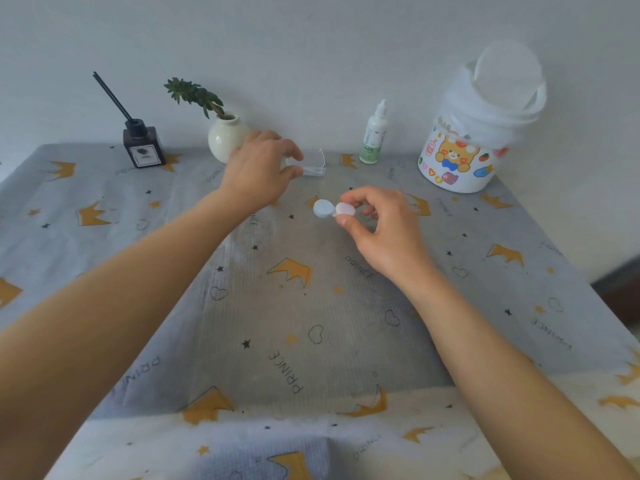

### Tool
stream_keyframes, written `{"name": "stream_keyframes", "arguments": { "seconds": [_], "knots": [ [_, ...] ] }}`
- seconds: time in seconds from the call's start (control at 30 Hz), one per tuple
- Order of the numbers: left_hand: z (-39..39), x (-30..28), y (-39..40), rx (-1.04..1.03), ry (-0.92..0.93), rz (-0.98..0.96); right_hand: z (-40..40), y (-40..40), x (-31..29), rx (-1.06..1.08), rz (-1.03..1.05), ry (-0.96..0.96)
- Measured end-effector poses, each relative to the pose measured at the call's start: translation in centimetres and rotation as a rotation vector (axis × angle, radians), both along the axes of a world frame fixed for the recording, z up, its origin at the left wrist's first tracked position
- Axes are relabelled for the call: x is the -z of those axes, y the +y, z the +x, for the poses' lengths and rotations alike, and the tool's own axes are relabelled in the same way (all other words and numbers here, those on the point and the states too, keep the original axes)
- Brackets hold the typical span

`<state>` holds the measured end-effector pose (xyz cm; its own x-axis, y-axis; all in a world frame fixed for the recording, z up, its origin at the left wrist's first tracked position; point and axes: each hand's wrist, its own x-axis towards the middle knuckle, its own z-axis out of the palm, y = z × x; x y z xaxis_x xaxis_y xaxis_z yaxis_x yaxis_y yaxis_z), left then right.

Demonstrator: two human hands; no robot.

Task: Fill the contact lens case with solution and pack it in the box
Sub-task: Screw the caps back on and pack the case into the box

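My right hand [377, 221] pinches the contact lens case [333, 208] by its pink-capped end, holding it just above the table; the blue-capped end sticks out to the left. My left hand [261, 166] reaches to the clear plastic box [310, 162] at the back middle, thumb and fingers curled at its left side. The box's transparent lid stands up open. The solution bottle [374, 135], white with a green label and its cap on, stands upright to the right of the box.
A cream vase with a plant [225, 138] stands behind my left hand. A reed diffuser [143, 145] is at the back left, and a white tub with bear stickers [467, 150] at the back right. A crown-print cloth [311, 323] covers the table.
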<state>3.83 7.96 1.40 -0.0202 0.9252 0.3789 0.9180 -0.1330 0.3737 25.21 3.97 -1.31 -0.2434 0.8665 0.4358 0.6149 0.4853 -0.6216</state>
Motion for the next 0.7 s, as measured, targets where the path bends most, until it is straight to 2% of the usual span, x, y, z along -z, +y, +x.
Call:
{"name": "stream_keyframes", "arguments": {
  "seconds": [0.33, 0.7],
  "knots": [
    [0.2, 0.6, -0.3, 0.007, -0.038, 0.044, 0.1, 0.3, 0.1, 0.018, 0.014, 0.026],
    [-0.1, 0.9, -7.2, 0.114, -0.089, 0.085, -0.1, -0.2, -0.3, 0.055, 0.019, 0.119]
  ]
}}
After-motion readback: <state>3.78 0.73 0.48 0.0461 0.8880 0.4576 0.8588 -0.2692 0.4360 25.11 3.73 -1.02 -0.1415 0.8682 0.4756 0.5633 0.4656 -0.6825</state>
